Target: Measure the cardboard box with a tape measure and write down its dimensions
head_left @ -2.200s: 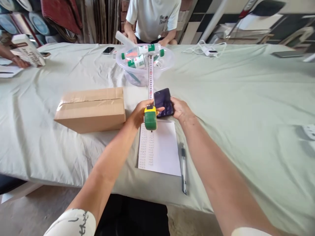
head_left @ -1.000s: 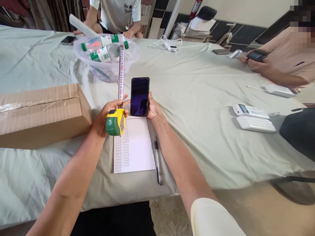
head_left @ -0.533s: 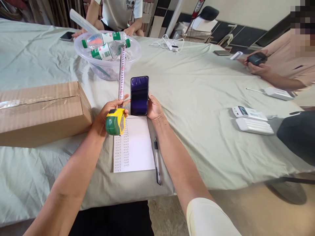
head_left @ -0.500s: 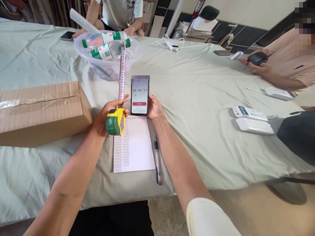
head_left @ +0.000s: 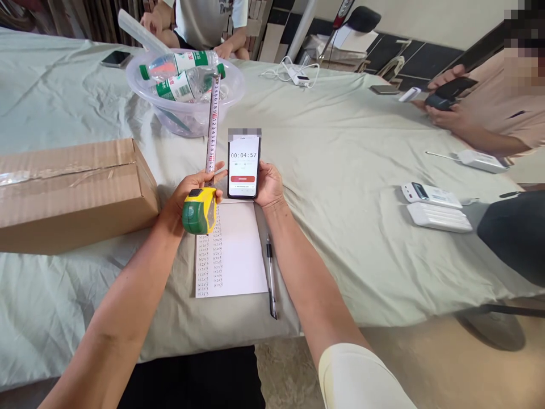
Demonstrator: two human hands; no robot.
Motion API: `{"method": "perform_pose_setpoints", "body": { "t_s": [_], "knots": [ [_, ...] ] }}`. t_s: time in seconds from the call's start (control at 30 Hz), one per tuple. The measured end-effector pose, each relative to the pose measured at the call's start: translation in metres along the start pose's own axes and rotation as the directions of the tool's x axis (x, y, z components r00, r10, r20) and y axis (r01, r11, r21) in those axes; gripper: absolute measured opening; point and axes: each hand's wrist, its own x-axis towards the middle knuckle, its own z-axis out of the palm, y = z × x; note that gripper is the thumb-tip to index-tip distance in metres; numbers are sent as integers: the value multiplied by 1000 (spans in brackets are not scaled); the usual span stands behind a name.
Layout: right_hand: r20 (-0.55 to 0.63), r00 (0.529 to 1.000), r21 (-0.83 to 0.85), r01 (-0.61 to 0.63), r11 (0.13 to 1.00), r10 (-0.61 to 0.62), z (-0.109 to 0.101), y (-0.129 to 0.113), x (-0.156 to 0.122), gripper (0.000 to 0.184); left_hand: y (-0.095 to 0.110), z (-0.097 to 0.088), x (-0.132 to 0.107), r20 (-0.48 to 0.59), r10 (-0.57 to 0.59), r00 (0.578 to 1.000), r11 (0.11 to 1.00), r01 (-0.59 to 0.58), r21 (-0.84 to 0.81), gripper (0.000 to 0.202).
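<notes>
A green and yellow tape measure [head_left: 199, 211] is in my left hand [head_left: 186, 190], which is closed round it. Its blade [head_left: 213, 125] is drawn out and points away from me, its far end by the bottles in the basin. My right hand [head_left: 271, 186] grips a smartphone [head_left: 243, 165] upright by its right edge; the lit screen reads 00:04:57. Beneath them lies a white sheet of paper [head_left: 240, 250] with columns of handwritten "1x2x3". A black pen [head_left: 271, 278] rests along the sheet's right side.
At left stands a taped cardboard box [head_left: 80, 210]. A clear plastic basin [head_left: 183, 128] holds several bottles. White power banks [head_left: 438, 207] lie at right. A dark phone [head_left: 116, 58] is at the back. One person sits across; another at right holds a black device [head_left: 449, 94].
My hands keep their holds, and the phone screen looks brighter. The person at right has raised a hand over the black device. The person across has lifted a hand from beside the basin.
</notes>
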Motion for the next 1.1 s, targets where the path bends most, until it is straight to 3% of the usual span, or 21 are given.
{"method": "perform_pose_setpoints", "body": {
  "t_s": [0.33,0.67,0.97,1.1],
  "knots": [
    [-97,994,-68,41,997,-48,5,2,0,19,0,-2,1,6,-1,1000,1000,1,2,55],
    [-77,996,-107,33,994,-42,3,6,2,32,-3,-4,3,-16,21,1000,1000,-22,-6,54],
    [-79,996,-113,21,993,-30,1,5,2,20,-3,-7,1,-5,26,1000,1000,-26,-14,53],
    [-82,996,-134,30,991,-41,0,3,1,29,-2,-7,1,-16,26,1000,1000,-26,-13,55]
  ]
}}
